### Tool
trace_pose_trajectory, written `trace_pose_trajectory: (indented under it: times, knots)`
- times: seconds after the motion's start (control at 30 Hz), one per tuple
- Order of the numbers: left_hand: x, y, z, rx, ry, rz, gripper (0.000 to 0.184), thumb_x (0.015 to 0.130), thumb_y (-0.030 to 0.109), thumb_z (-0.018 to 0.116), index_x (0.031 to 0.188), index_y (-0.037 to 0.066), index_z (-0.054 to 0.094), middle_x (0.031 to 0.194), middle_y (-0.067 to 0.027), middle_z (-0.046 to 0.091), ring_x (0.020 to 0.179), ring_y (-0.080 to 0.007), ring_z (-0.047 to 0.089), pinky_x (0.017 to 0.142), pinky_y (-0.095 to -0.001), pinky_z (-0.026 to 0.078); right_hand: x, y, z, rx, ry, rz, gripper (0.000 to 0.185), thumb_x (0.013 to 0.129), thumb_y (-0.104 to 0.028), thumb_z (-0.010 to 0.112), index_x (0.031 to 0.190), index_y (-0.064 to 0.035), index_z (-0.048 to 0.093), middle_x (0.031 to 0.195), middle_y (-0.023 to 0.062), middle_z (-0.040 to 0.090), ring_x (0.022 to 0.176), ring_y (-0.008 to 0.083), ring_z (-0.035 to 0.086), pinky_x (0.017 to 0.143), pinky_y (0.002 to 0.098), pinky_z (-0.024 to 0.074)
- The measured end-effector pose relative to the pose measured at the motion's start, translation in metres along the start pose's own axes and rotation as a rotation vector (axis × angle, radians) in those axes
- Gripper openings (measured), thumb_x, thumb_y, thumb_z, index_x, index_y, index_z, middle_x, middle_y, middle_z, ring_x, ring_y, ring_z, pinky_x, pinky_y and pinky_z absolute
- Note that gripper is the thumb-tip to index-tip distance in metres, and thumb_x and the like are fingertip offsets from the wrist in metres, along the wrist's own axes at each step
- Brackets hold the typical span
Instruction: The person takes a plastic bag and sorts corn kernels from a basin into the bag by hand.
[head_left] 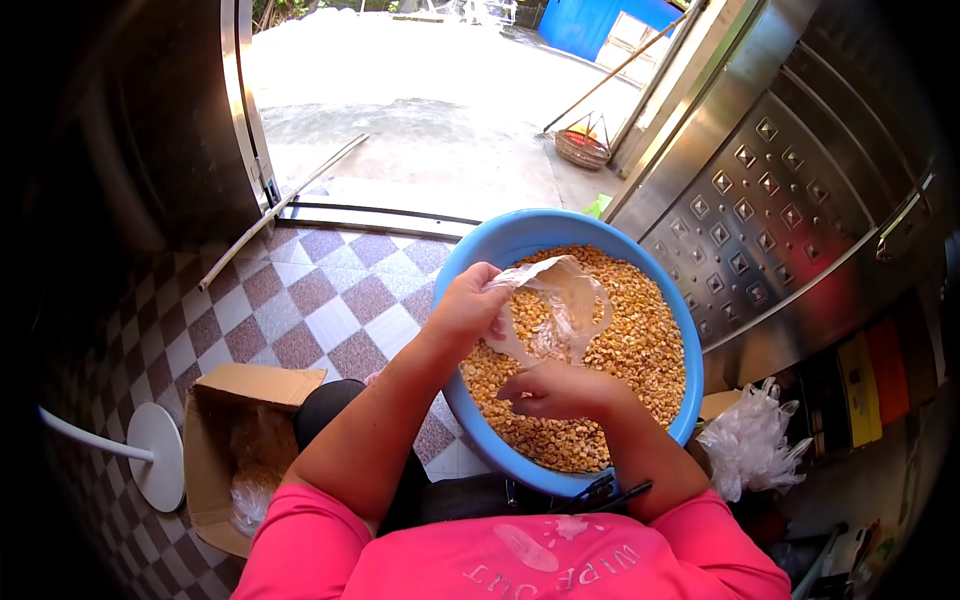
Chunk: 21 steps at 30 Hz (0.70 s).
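In the head view, I'm seeing the left hand (468,308) pinching a clear plastic bag (572,290), which is hanging just right of centre over corn (645,320) in a blue tub (535,228). The right hand (555,390) is sitting half-curled at the bag's lower edge; I can't tell whether it's gripping.

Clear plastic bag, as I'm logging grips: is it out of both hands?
No, the left hand grips the clear plastic bag by its edge over the kernels.
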<state>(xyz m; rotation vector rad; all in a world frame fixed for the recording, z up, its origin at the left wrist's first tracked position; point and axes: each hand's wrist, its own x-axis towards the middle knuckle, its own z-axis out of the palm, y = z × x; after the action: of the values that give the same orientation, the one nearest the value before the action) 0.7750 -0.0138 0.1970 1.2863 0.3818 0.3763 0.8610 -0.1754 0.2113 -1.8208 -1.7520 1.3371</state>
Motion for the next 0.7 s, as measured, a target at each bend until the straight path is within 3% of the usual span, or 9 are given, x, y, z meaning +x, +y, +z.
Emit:
trace_pose_trajectory:
  times: [0.07, 0.1, 0.23, 0.3, 0.4, 0.47, 0.63, 0.7]
  knots:
    - [-0.001, 0.0, 0.0, -0.015, 0.0, 0.0, 0.02, 0.09, 0.018, 0.054, 0.097, 0.001, 0.05, 0.064, -0.0038, 0.052, 0.05, -0.0102, 0.052, 0.042, -0.0245, 0.045, 0.008, 0.011, 0.01, -0.416, 0.15, 0.014, 0.037, 0.076, -0.014, 0.059, 0.113, -0.006, 0.059, 0.098, 0.0175, 0.062, 0.092, 0.0293, 0.06, 0.081, 0.0373, 0.0477]
    - [-0.001, 0.0, 0.0, -0.014, -0.003, -0.001, 0.02, 0.09, 0.018, 0.054, 0.097, 0.001, 0.05, 0.064, -0.0038, 0.052, 0.05, -0.0102, 0.052, 0.042, -0.0245, 0.045, 0.01, 0.016, 0.01, -0.387, 0.148, 0.027, 0.043, 0.074, -0.016, 0.059, 0.116, -0.0091, 0.057, 0.102, 0.0197, 0.06, 0.097, 0.0336, 0.057, 0.084, 0.0409, 0.0457]
    - [-0.002, 0.001, -0.001, -0.004, -0.024, 0.002, 0.019, 0.089, 0.017, 0.054, 0.097, 0.0, 0.05, 0.062, -0.0036, 0.052, 0.046, -0.0108, 0.051, 0.041, -0.0245, 0.043, 0.015, -0.006, 0.013, -0.441, 0.027, 0.105, 0.04, 0.073, -0.018, 0.059, 0.112, -0.0084, 0.058, 0.096, 0.0188, 0.062, 0.091, 0.0331, 0.059, 0.081, 0.041, 0.0464]
    - [-0.002, 0.0, -0.001, -0.005, -0.03, 0.0, 0.019, 0.089, 0.017, 0.054, 0.097, 0.0, 0.05, 0.061, -0.0036, 0.052, 0.045, -0.0109, 0.051, 0.041, -0.0245, 0.042, 0.021, -0.011, 0.019, -0.241, -0.271, 0.286, 0.037, 0.073, -0.018, 0.058, 0.108, -0.0071, 0.058, 0.089, 0.0179, 0.063, 0.083, 0.0322, 0.061, 0.074, 0.041, 0.0471]
    - [-0.002, -0.001, -0.001, -0.018, -0.037, 0.006, 0.018, 0.089, 0.017, 0.054, 0.096, 0.0, 0.05, 0.062, -0.0037, 0.052, 0.044, -0.0109, 0.051, 0.04, -0.0244, 0.042, 0.025, 0.009, 0.029, -0.352, -0.212, 0.126, 0.033, 0.072, -0.015, 0.057, 0.104, -0.006, 0.057, 0.084, 0.0161, 0.064, 0.076, 0.0299, 0.062, 0.069, 0.0399, 0.0474]
    - [-0.003, 0.0, -0.002, 0.003, -0.059, 0.005, 0.016, 0.091, 0.02, 0.054, 0.092, 0.005, 0.052, 0.063, -0.0003, 0.052, 0.049, -0.0066, 0.05, 0.043, -0.0213, 0.044, 0.026, 0.014, 0.029, -0.336, -0.227, 0.119, 0.032, 0.071, -0.012, 0.056, 0.102, -0.0051, 0.057, 0.083, 0.0157, 0.063, 0.074, 0.0286, 0.062, 0.066, 0.0393, 0.0477]
    - [-0.005, 0.003, -0.001, 0.013, -0.059, -0.014, 0.016, 0.091, 0.02, 0.055, 0.092, 0.005, 0.052, 0.062, 0.0001, 0.052, 0.047, -0.0064, 0.05, 0.043, -0.0204, 0.043, 0.027, 0.014, 0.029, -0.259, -0.291, 0.195, 0.033, 0.069, -0.005, 0.052, 0.102, -0.0033, 0.055, 0.077, 0.014, 0.062, 0.068, 0.0256, 0.061, 0.059, 0.037, 0.048]
    - [-0.005, 0.004, -0.001, 0.014, -0.061, -0.014, 0.016, 0.091, 0.021, 0.055, 0.092, 0.005, 0.052, 0.062, 0.0002, 0.051, 0.047, -0.0064, 0.05, 0.043, -0.0201, 0.043, 0.026, 0.01, 0.024, -0.161, -0.314, 0.217, 0.034, 0.068, -0.004, 0.053, 0.101, -0.0026, 0.054, 0.072, 0.0125, 0.059, 0.06, 0.0218, 0.059, 0.05, 0.0333, 0.046]
